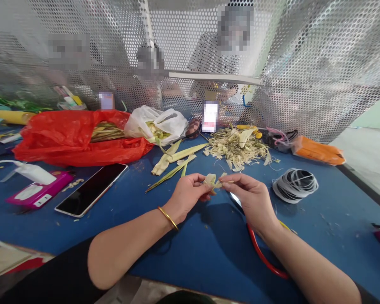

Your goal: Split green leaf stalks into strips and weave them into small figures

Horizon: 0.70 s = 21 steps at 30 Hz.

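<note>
Above the middle of the blue table (pixel 190 253), my left hand (pixel 186 194) is closed, pinching a small folded piece of pale green dried husk (pixel 210 180). My right hand (pixel 255 200) pinches the other end of this piece with thumb and forefinger, close to the left fingertips. Partly hidden beneath my right hand and forearm lies a pair of scissors (pixel 262 252) with red and yellow handles. Longer husk strips (pixel 177 158) lie just beyond my left hand. Past my right hand is a heap of husk scraps (pixel 239 147).
Left stand a red plastic bag (pixel 60 139), a white bag (pixel 161 122), a phone (pixel 91 190) and a magenta box (pixel 39 190) with a white plug. A spool of grey thread (pixel 295 185) and an orange packet (pixel 318 150) sit right. People sit behind a perforated screen (pixel 177 38).
</note>
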Each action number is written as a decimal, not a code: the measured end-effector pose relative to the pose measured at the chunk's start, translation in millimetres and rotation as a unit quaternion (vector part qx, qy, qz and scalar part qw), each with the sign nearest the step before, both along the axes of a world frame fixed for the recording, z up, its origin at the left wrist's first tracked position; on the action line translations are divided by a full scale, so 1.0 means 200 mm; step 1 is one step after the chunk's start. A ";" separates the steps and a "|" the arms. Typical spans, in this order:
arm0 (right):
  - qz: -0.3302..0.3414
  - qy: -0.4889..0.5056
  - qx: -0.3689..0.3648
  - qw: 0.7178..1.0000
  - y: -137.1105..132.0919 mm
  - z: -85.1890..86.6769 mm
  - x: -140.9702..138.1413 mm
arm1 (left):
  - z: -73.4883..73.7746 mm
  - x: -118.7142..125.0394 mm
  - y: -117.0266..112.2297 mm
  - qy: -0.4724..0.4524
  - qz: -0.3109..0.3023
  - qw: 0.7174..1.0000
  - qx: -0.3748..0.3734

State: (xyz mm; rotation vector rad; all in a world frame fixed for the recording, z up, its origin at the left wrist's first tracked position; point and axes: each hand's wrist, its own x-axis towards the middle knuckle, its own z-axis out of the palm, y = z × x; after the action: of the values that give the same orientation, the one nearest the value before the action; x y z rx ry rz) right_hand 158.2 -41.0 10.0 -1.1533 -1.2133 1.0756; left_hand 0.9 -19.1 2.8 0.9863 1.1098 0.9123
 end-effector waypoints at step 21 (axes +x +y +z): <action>0.014 -0.150 0.060 0.987 -0.01 -0.05 -0.01 | -0.01 0.02 -0.02 0.009 -0.016 1.000 0.021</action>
State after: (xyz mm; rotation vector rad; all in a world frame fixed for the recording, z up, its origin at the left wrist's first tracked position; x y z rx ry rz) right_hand 157.0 -43.4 -0.1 -1.2376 -1.5115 0.8567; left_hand 4.0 -22.3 0.6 1.0452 1.0920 0.9050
